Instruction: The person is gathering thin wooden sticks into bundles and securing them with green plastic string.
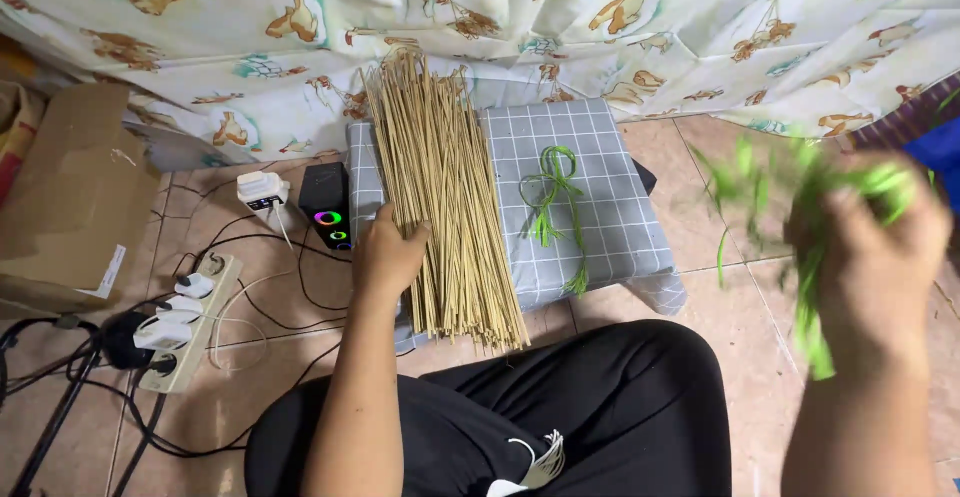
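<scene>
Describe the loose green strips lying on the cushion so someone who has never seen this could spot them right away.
Find the grey checked cushion on the tiled floor, below the patterned cloth. A wide bundle of pale sticks covers its left part, with the left hand resting on it. The green strips lie alone to the right of that bundle: thin, bright green, looped and curling, where the sticks are straight and tan.

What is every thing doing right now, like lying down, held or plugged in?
Bundle of thin sticks: lying flat on the cushion, left hand resting on it.
Green strips: gripped in the right hand, raised, blurred.
Green strips on cushion: lying loose, untouched.
Checked cushion: flat on the floor.
Small black speaker: lit up.
Power strip: plugs in it.
Cardboard box: shut.
</scene>
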